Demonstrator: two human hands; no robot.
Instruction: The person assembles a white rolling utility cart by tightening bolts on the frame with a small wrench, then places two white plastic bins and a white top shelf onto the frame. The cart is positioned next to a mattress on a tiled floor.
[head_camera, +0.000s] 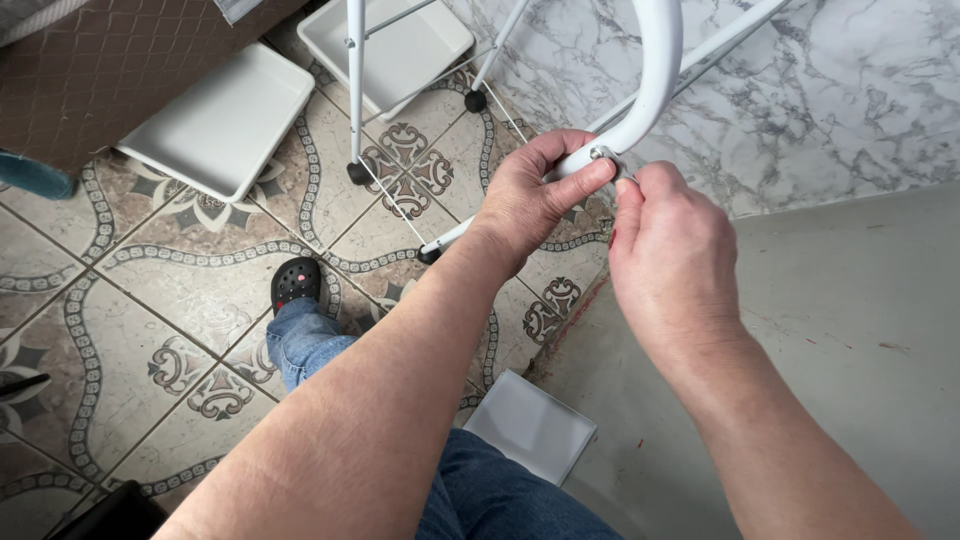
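Observation:
A white curved metal tube (657, 70) of a cart frame arcs down from the top. My left hand (530, 195) is wrapped around its lower end. My right hand (668, 255) pinches a small metal fastener (604, 153) at the tube, right against my left thumb. Thin white frame legs (355, 90) with black caster wheels (357, 173) stand on the patterned tile floor beyond my hands.
Two white trays (225, 125) (400, 45) lie on the floor at the top left. Another white panel (530, 425) lies by my knee. A marble-look wall (850, 90) and a grey surface (860, 330) are at right. My foot in a black clog (297, 282) is below.

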